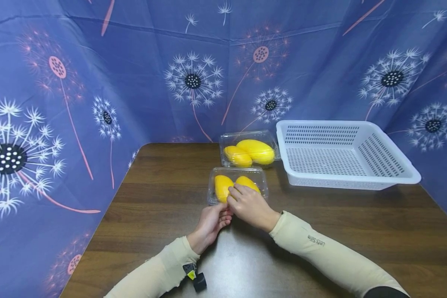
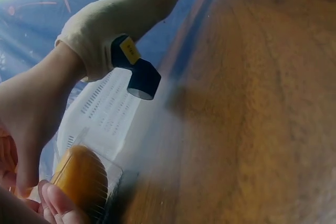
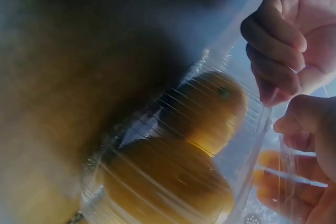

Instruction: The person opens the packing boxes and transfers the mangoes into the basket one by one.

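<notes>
A clear plastic clamshell box [image 1: 263, 182] with two yellow mangoes [image 1: 222, 187] stands on the table in the head view. At its near edge, my left hand [image 1: 210, 224] pinches the rim, thumb against curled fingers. My right hand [image 1: 254, 207] is right beside it, reaching over the front edge. In the right wrist view, the right thumb and fingers [image 3: 310, 150] grip a clear plastic edge, and some fingers show through it. That edge stands a little apart from the box's ribbed body [image 3: 157, 182]. The exact fingertip contact is partly hidden in the head view.
Behind stands a second clear box [image 1: 227, 136] with two yellow mangoes. A white perforated plastic basket [image 1: 350, 181] sits at the back right, beside that box. The brown wooden table [image 1: 152, 186] meets a blue dandelion-patterned cloth [image 1: 134, 82] at the back and sides.
</notes>
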